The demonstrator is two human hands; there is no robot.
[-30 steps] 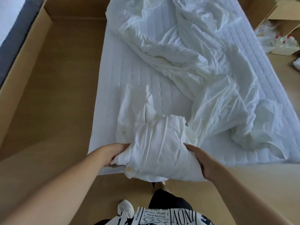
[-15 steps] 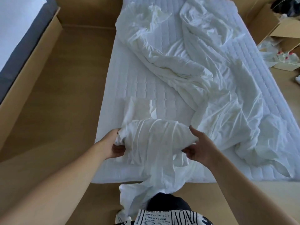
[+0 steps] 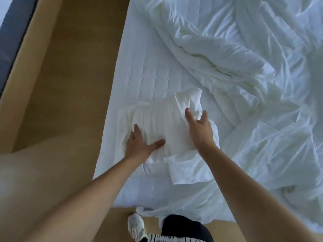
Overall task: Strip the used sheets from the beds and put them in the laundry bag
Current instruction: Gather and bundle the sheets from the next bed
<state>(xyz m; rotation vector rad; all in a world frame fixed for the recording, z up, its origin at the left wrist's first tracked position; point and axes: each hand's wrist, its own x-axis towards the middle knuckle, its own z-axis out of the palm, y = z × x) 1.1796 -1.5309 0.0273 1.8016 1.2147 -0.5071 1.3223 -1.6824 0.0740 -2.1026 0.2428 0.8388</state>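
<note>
Fingers of the left hand (image 3: pixel 139 145) lie spread and flat on a folded white bundle of sheet (image 3: pixel 166 126) near the mattress's (image 3: pixel 148 72) front-left corner; the right hand (image 3: pixel 199 130), fingers splayed, presses the bundle's right side. Loose rumpled sheet (image 3: pixel 244 84) covers the mattress's right half.
</note>
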